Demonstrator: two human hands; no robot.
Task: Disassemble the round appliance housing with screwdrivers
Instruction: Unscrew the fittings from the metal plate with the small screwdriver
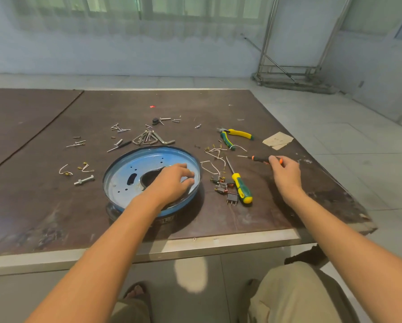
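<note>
A round blue metal housing [130, 173] lies open side up on the brown table [55, 206], with a dark central hole and small screw holes. My left hand [172, 183] rests inside it, fingers curled against the right rim. My right hand [285, 171] pinches the handle of a small orange-and-black screwdriver [256, 157] lying on the table to the right. A larger green-and-yellow screwdriver [240, 186] lies between the housing and my right hand.
Yellow-green pliers [232, 136], hex keys [148, 137], loose screws [119, 129], a bolt [84, 180], wire pieces [212, 166] and small black switches [225, 190] are scattered around the housing. A paper scrap [278, 140] lies far right. The table's metal front edge [218, 243] is near my knees.
</note>
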